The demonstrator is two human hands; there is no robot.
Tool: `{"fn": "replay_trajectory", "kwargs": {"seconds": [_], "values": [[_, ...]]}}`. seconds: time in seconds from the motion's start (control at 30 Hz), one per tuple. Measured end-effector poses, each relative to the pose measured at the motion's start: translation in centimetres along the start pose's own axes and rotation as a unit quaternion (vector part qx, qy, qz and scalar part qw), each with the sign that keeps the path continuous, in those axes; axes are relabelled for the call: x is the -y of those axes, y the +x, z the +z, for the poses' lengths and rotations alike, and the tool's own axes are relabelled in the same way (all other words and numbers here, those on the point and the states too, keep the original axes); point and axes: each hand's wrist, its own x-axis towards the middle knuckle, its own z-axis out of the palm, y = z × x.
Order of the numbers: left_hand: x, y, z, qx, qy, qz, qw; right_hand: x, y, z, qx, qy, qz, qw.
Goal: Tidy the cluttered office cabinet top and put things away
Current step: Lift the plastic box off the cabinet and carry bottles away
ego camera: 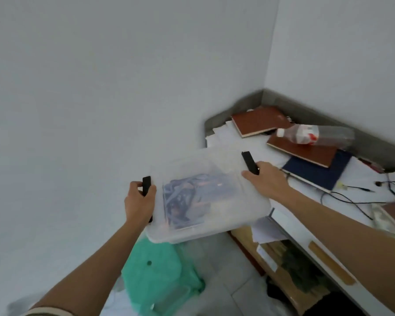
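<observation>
A clear lidded storage box (205,195) hangs in the air between both hands, tilted, its far right corner over the edge of the counter (363,174) and its near left end out over the floor. The left hand (138,201) grips the left end, fingers (135,185) curled round the black latch (146,184) with the thumb on the lid side. The right hand (268,179) holds the opposite end, its thumb flat on the lid and its other fingers wrapped over the edge just beside the second black latch (249,161).

Between the two sets of fingers, a dark tangle shows through the lid, likely cords, heaped toward the left end. That load looks light to moderate but loose, so it will probably slide when the box tips. The walls are thin, smooth plastic that may flex and feel slippery; the ends beneath the latches look like the firmest hold, and pulling on a latch itself could pop it.

Beyond the right fingers lie loose papers (228,137), two brown books (258,120), a navy notebook (322,172), a plastic bottle (315,134) on its side and some black cables (356,199). Below the left fingers a green bag (155,270) sits on the floor.
</observation>
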Motion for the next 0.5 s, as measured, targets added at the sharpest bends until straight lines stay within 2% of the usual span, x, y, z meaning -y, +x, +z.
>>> {"fn": "replay_trajectory", "kwargs": {"seconds": [0.13,0.27,0.4,0.5], "values": [[8.1,0.4,-5.8,-0.022,0.041,-0.060,0.997,2.9,0.0,9.7,0.129,-0.031,-0.048,0.990],[15.6,1.5,-9.6,0.011,0.068,-0.141,0.988,4.8,0.0,18.4,0.254,-0.078,-0.070,0.961],[23.1,3.3,-11.4,0.053,0.100,-0.210,0.971,7.1,-0.3,26.3,0.293,-0.120,-0.070,0.946],[27.7,4.7,-11.2,0.063,0.118,-0.213,0.968,8.0,-0.1,31.8,0.307,-0.131,-0.071,0.940]]}}
